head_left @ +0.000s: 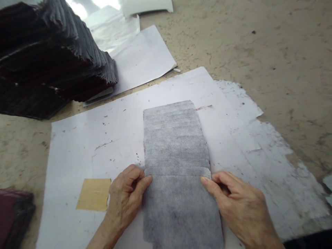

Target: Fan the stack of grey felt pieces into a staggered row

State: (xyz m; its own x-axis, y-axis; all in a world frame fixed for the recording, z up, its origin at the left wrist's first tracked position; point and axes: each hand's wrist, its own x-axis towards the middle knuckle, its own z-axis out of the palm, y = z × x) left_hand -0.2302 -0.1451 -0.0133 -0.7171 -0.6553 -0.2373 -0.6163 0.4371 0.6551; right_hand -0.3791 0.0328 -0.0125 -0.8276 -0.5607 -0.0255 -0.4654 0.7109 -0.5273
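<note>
A grey, fabric-like panel [176,145] lies lengthwise in front of me, its near end running out of the bottom of the view. Faint crosswise ridges mark its far half, and a line crosses it at the level of my thumbs. My left hand [128,193] pinches the left edge, with the thumb on top and the fingers curled at the side. On the right edge my right hand [233,200] grips the panel the same way, opposite the left. The panel's underside is hidden.
White paper sheets [77,155], torn at the right, cover the worktop [246,45]. A tan tape square [93,194] sits left of my left hand. A tall stack of dark sheets [57,55] stands at the upper left. A dark red pile [15,214] is at lower left.
</note>
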